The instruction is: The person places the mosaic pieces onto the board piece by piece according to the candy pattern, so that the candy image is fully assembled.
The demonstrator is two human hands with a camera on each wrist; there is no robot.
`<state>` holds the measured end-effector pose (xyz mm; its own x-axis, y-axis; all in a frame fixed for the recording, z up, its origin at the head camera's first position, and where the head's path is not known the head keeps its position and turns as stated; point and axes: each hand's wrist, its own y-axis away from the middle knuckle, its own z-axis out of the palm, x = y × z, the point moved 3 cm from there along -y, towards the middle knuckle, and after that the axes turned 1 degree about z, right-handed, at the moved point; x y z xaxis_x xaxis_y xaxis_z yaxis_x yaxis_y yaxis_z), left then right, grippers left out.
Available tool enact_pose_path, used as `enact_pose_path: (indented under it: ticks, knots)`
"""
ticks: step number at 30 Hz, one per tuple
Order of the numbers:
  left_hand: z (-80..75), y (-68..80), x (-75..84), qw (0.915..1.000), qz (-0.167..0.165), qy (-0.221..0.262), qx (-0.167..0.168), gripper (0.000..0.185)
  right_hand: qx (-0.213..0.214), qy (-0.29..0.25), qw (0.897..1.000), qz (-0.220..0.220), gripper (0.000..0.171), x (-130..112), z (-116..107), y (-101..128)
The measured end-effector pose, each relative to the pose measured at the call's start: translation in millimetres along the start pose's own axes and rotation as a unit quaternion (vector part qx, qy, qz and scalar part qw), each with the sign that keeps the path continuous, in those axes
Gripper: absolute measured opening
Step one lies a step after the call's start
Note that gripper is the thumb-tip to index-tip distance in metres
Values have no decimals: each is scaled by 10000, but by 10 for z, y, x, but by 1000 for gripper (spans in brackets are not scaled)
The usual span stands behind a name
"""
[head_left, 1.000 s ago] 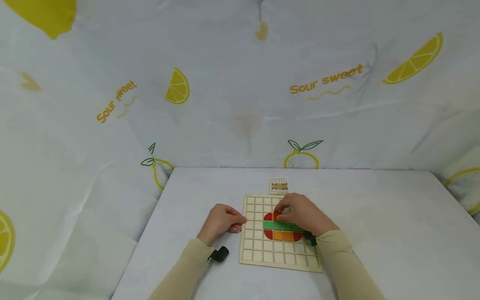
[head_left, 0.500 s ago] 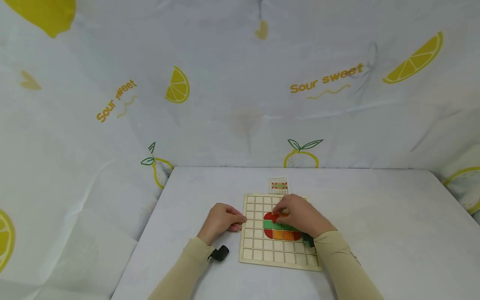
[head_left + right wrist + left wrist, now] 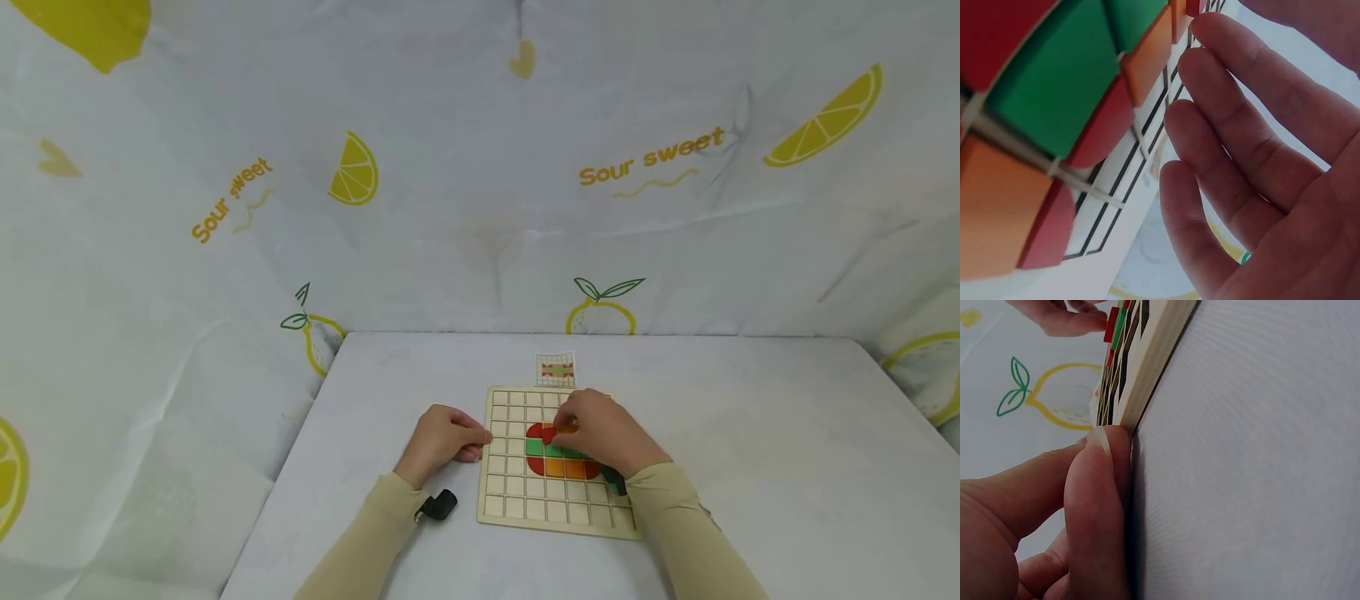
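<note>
A square wooden grid board [image 3: 514, 486] lies on the table with red, green and orange pieces in its cells. My left hand [image 3: 444, 437] pinches the board's left edge between thumb and finger, clearly seen in the left wrist view. Over the upper middle of the board, my right hand [image 3: 602, 427] pinches a small red piece [image 3: 1110, 325] between thumb and index finger. In the left wrist view that piece stands proud of the board. The other right fingers are bent beside the board. A green strip [image 3: 535, 447] runs under the right fingertips, and the hand hides several cells.
Behind the board lies a small pattern card [image 3: 556, 369] with a red, orange and green figure on a grid. White cloth [image 3: 420, 367] covers the table, and a lemon-print cloth [image 3: 465, 208] hangs behind. A black camera [image 3: 440, 505] sits at the left wrist.
The right hand has made small shifts over the same cells, with the red piece between its fingertips. The left hand stays at the board's edge.
</note>
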<state>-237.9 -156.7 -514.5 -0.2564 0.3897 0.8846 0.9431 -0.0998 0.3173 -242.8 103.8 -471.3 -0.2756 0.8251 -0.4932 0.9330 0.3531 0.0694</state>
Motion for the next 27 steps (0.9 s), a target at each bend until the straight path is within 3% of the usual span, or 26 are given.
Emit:
enact_pose_path:
  ticks: [9,27]
  knots:
    - [-11,9,-8,9999,-74,78,-36,17,-29,114,9998,-158,15,-75,43,-66]
    - [-15,-1,-7,9999,-115,-2,5,18,287,383,9989,16,24,-128,82,-44]
